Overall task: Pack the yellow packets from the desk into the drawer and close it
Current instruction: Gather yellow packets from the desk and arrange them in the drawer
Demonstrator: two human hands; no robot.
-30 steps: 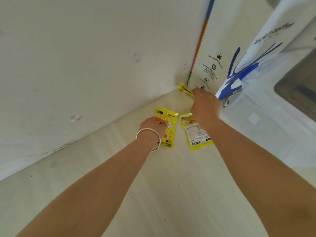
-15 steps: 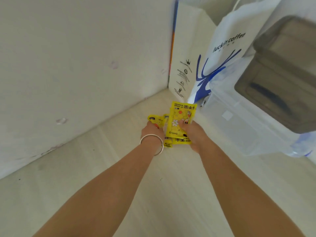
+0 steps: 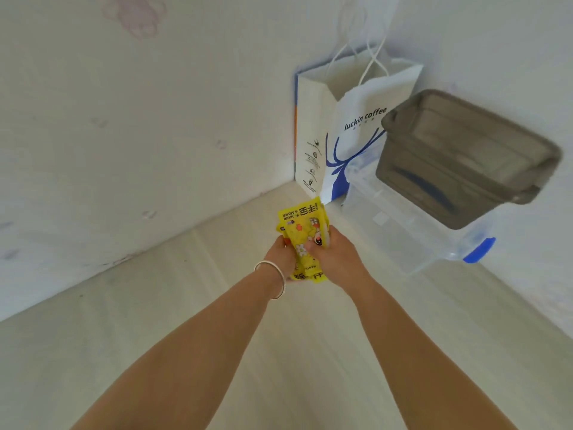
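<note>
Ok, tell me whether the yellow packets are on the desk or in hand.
In hand: both hands, left and right, grip the yellow packets.

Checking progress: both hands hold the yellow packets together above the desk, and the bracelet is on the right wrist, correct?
Not quite. The head view shows the bracelet on the left wrist. Both the left hand and right hand do hold the yellow packets above the desk.

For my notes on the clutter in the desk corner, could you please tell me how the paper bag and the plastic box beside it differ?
The paper bag stands upright and open-topped with string handles; the plastic box lies low under a grey lid. The paper bag is opaque white with blue print reading "luckin coffee"; the plastic box is clear with a blue clip. Both sit on the desk by the wall.
</note>
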